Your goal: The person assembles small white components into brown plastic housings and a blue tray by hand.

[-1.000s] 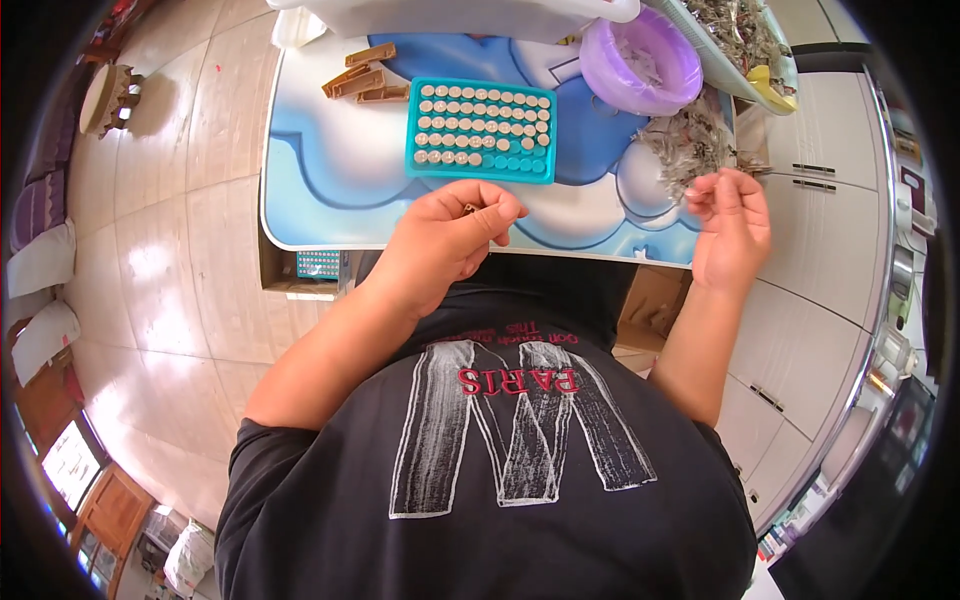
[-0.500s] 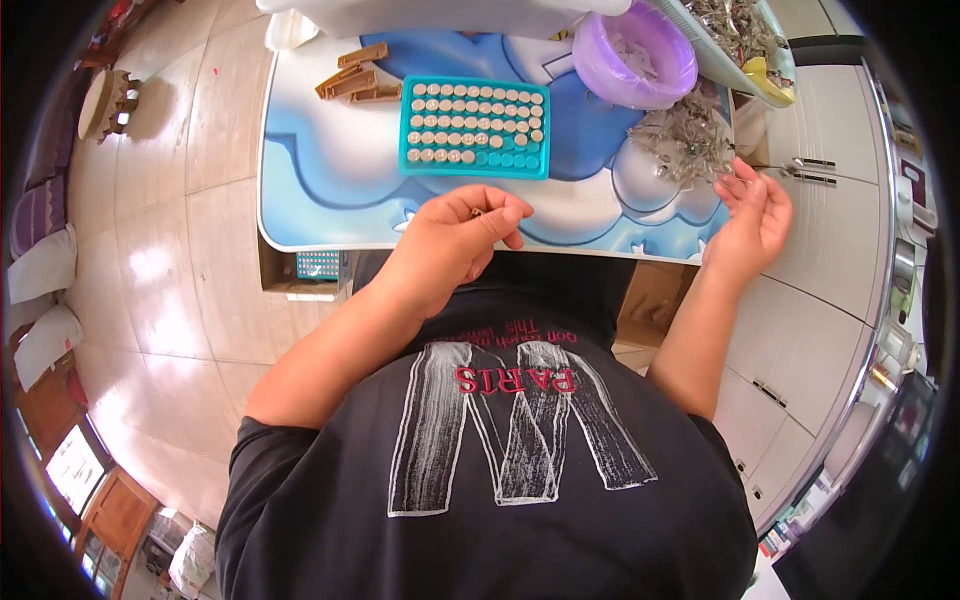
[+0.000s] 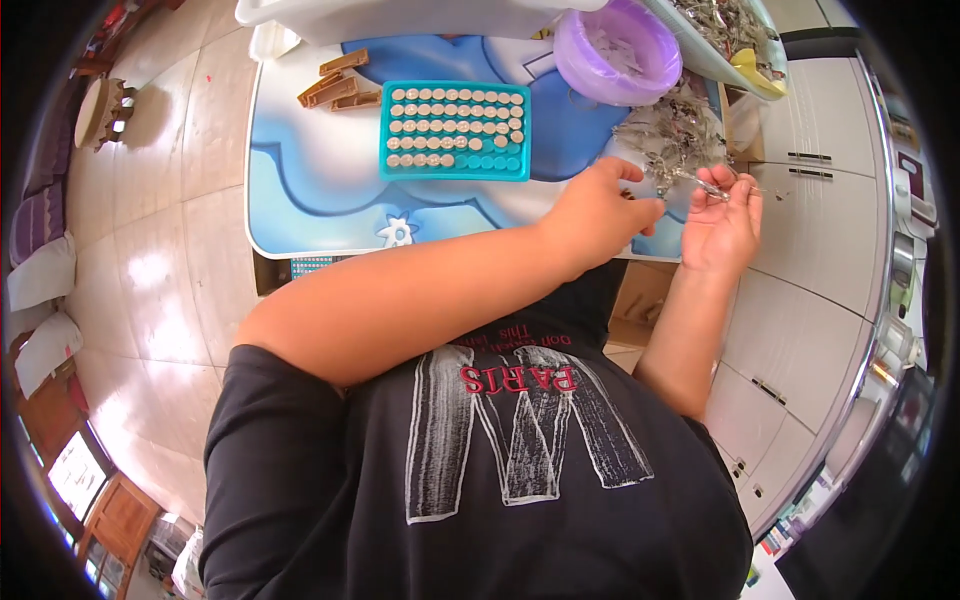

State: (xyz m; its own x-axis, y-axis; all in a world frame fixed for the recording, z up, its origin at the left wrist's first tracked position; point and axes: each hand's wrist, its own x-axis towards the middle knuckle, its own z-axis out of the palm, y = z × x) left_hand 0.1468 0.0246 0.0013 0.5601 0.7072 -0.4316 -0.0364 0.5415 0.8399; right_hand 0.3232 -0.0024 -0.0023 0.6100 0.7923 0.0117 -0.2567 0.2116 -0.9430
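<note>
My left hand (image 3: 592,222) has its fingers curled at the near side of a heap of grey, wiry pieces (image 3: 672,130). Something small and dark shows between its thumb and fingers, too hidden to name. Close to its right, my right hand (image 3: 725,232) is turned palm up and pinches a thin silvery wiry piece (image 3: 712,187) in its fingertips. That piece points toward the left hand and the heap. On the table to the left lies a teal tray (image 3: 384,150) with rows of round whitish discs; several places in its two nearest rows hold none.
Brown narrow holders (image 3: 335,88) lie beyond the tray's left corner. Behind the heap stands a purple bowl (image 3: 570,60) lined with plastic, and a pale bin (image 3: 700,45) full of wiry pieces. A white container (image 3: 400,20) borders the table's far side; white cabinets (image 3: 815,240) stand right.
My left hand has swung right from in front of the tray to the heap, beside my right hand. The right hand has come slightly left and turned palm up, with a silvery piece now showing.
</note>
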